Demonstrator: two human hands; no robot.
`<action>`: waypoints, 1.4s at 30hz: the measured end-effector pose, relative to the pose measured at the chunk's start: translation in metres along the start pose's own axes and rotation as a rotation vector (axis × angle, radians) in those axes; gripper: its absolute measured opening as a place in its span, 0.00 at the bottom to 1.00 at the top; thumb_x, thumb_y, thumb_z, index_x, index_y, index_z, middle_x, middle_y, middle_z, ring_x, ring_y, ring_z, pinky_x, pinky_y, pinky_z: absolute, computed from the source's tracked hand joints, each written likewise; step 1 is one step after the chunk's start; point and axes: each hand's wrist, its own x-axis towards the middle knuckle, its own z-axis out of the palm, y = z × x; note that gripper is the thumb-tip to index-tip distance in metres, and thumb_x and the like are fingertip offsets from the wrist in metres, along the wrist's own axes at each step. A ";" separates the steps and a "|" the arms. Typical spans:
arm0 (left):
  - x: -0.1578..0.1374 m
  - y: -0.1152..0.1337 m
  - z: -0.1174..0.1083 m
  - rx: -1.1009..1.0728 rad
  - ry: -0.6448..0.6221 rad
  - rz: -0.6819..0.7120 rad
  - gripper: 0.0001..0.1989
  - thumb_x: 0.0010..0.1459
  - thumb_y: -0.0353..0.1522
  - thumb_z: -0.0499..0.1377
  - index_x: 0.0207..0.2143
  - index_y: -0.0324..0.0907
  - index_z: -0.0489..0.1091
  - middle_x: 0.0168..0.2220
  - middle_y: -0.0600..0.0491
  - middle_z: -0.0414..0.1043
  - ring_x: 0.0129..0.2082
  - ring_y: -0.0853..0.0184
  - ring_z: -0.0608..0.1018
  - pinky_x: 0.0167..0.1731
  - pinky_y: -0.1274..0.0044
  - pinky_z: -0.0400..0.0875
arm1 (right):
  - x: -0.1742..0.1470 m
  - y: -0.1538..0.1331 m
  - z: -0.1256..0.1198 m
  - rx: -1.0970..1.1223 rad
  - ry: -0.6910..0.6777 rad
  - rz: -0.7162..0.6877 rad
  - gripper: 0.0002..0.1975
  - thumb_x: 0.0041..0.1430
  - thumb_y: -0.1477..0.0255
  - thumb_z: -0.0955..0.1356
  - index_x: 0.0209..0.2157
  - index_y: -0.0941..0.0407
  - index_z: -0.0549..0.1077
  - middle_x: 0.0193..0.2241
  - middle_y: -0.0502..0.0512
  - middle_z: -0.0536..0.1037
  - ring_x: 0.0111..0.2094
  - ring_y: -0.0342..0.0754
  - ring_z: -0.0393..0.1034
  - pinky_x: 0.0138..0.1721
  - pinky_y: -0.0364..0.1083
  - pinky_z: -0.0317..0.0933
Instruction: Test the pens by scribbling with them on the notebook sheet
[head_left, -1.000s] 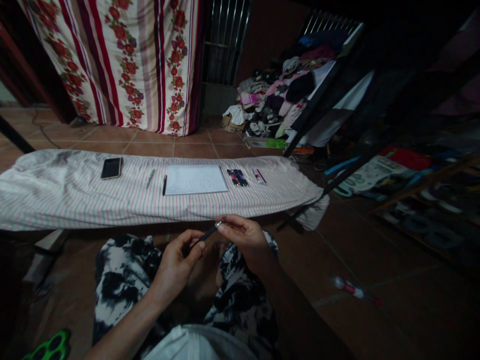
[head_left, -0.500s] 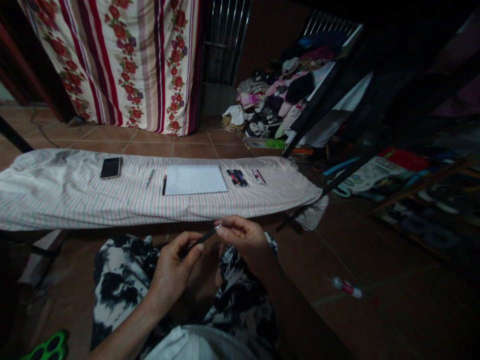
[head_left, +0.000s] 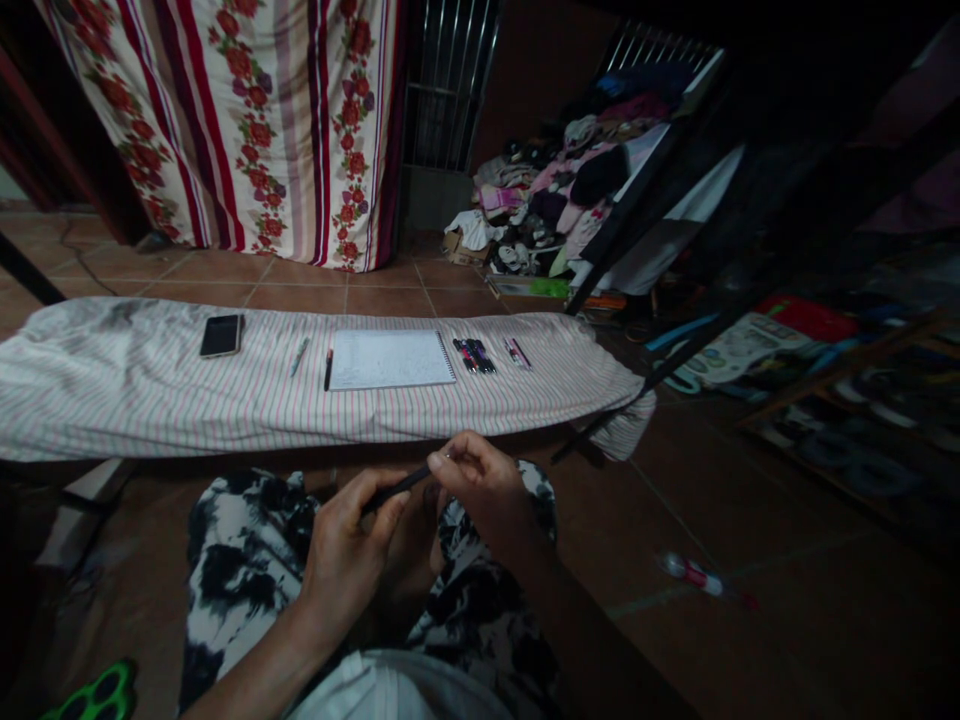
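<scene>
A slim dark pen (head_left: 400,487) slants between my two hands, above my lap. My left hand (head_left: 351,535) is closed round its lower end. The fingers of my right hand (head_left: 484,485) pinch the upper end, where a small shiny tip shows. Beyond my hands, a spiral notebook (head_left: 391,360) lies open on the striped cloth (head_left: 247,400). A dark pen with a red part (head_left: 328,370) rests along the notebook's left side, and a light-coloured pen (head_left: 300,357) lies farther left. Several pens (head_left: 475,356) sit in a row to the right, beside a few pink and white ones (head_left: 517,353).
A dark tablet or phone (head_left: 222,336) lies on the cloth's left part. On the tiled floor at right is a plastic bottle (head_left: 694,574). Piled clothes (head_left: 555,190) and a floral curtain (head_left: 262,130) stand behind. A green object (head_left: 101,695) is at lower left.
My right hand has shifted slightly right and turned, its fingers curling more at the pen's upper end. My left hand keeps its hold, and the things on the cloth have stayed put.
</scene>
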 end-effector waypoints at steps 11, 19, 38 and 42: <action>0.008 0.003 0.003 -0.400 -0.079 -0.220 0.09 0.49 0.34 0.60 0.32 0.38 0.70 0.21 0.57 0.68 0.23 0.72 0.71 0.25 0.82 0.64 | 0.003 0.007 0.007 0.263 -0.106 0.055 0.12 0.47 0.66 0.69 0.35 0.55 0.69 0.23 0.47 0.71 0.25 0.41 0.66 0.27 0.40 0.60; 0.008 0.001 0.001 -0.485 -0.122 -0.280 0.11 0.47 0.35 0.62 0.31 0.37 0.69 0.22 0.56 0.69 0.22 0.73 0.69 0.24 0.82 0.62 | 0.006 0.008 0.003 0.206 -0.084 0.036 0.15 0.49 0.65 0.68 0.39 0.56 0.75 0.31 0.52 0.77 0.30 0.43 0.68 0.30 0.41 0.61; 0.004 0.001 0.001 -0.389 -0.074 -0.227 0.08 0.48 0.34 0.60 0.31 0.38 0.70 0.21 0.57 0.68 0.23 0.74 0.70 0.25 0.83 0.62 | 0.007 0.007 0.007 0.300 -0.093 0.054 0.09 0.43 0.68 0.72 0.26 0.58 0.72 0.21 0.45 0.71 0.22 0.38 0.64 0.25 0.38 0.58; 0.005 0.001 0.000 -0.433 -0.097 -0.263 0.09 0.48 0.34 0.61 0.30 0.37 0.70 0.20 0.58 0.67 0.21 0.74 0.69 0.23 0.83 0.61 | 0.005 0.006 0.006 0.318 -0.118 0.060 0.13 0.46 0.68 0.71 0.35 0.57 0.75 0.26 0.48 0.74 0.28 0.40 0.68 0.30 0.39 0.61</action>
